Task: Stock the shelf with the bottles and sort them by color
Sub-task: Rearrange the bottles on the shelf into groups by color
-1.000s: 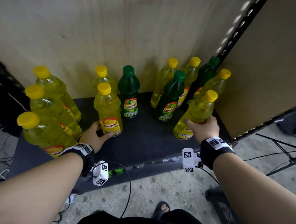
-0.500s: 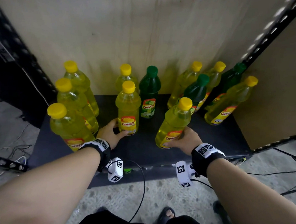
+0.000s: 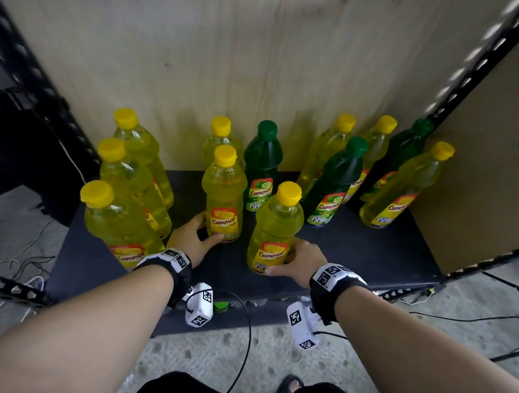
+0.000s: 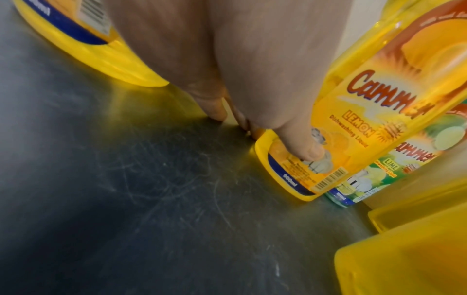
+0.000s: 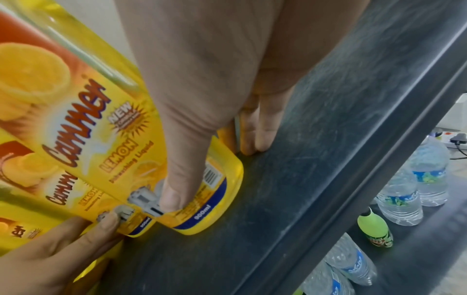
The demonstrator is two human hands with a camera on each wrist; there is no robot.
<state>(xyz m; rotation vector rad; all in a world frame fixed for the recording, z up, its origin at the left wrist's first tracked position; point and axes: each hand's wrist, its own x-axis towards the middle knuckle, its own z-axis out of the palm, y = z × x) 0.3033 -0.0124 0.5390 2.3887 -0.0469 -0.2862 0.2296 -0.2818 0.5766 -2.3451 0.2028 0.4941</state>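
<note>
Each lemon bottle is clasped low: right hand [image 3: 301, 262] bottle [image 3: 276, 228] should be slid toward nine o'clock, kept upright, beside left hand [image 3: 192, 237] bottle [image 3: 224, 194].

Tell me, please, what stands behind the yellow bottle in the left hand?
Behind that yellow bottle stands another yellow-capped bottle; only its cap and shoulders show, the rest covered.

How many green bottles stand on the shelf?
3: one at centre back, one right of centre, one at the far right back, partly hidden by yellow bottles. More may be hidden.
</note>
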